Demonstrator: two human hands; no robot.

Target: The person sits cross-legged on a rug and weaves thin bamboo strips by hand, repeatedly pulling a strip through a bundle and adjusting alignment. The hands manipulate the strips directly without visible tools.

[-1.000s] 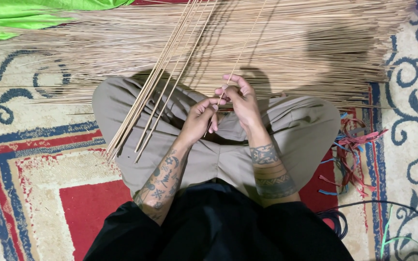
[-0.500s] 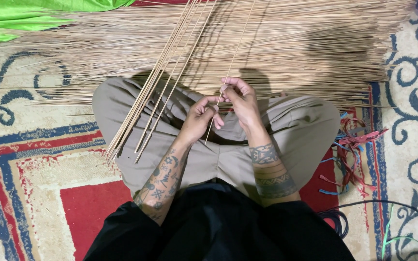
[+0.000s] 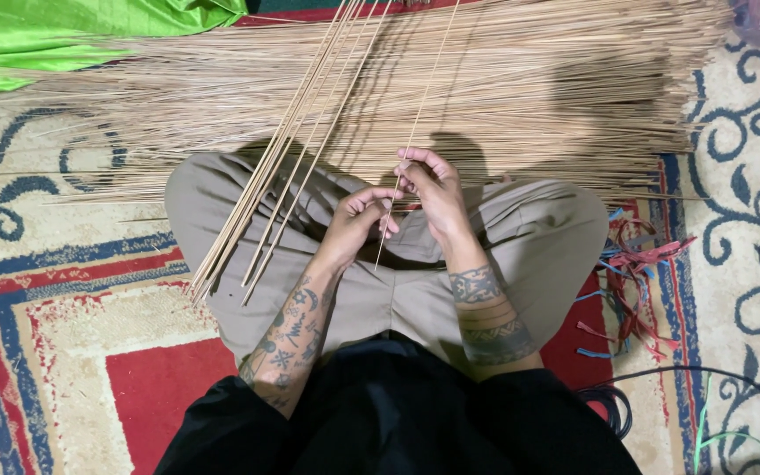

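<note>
While the person sits cross-legged on a patterned carpet (image 3: 72,352), both hands, left hand (image 3: 358,224) and right hand (image 3: 433,189), pinch one thin palm-leaf rib (image 3: 415,132) above the lap; sorted ribs (image 3: 283,167) lean left; loose pile (image 3: 521,97) far.

A patterned woven carpet (image 3: 72,352) in cream, red and blue covers the floor, with dark blue scrollwork (image 3: 741,185) along its right side; a bright green shiny cloth (image 3: 63,35) lies crumpled at the upper left; thin black cables (image 3: 705,387) trail across the lower right; overhead light casts soft shadows.
</note>
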